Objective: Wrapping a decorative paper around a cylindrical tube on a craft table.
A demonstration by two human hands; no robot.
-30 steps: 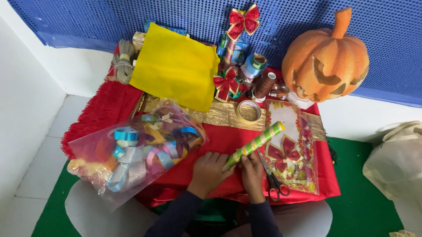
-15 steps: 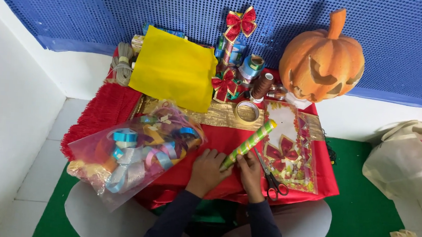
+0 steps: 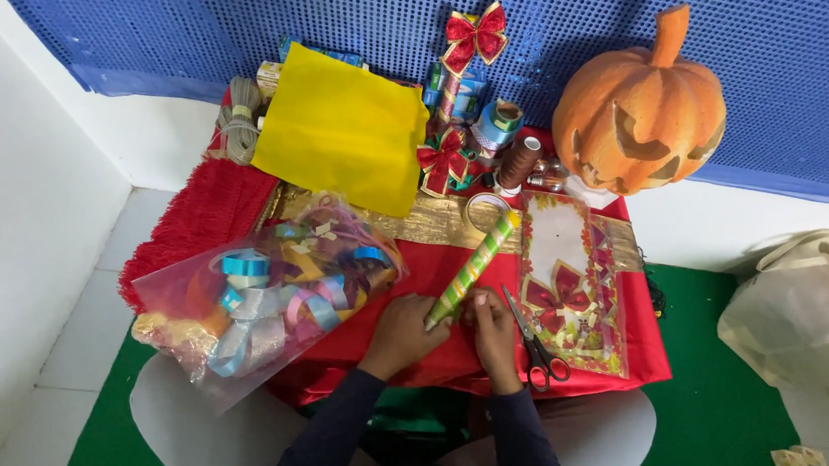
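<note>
While a clear bag of ribbons (image 3: 262,295) lies at left, the left hand (image 3: 405,329) and right hand (image 3: 492,330) pinch the lower end of a green paper roll (image 3: 472,269) on the red counter (image 3: 644,320); even, firm finger pressure keeps it tight. Scissors (image 3: 534,343) lie just right.

Two bare hands, left hand (image 3: 405,333) and right hand (image 3: 496,330), come out of long dark navy sleeves (image 3: 339,434) that fit close and reach the wrists. No rings, watch or gloves show.
</note>
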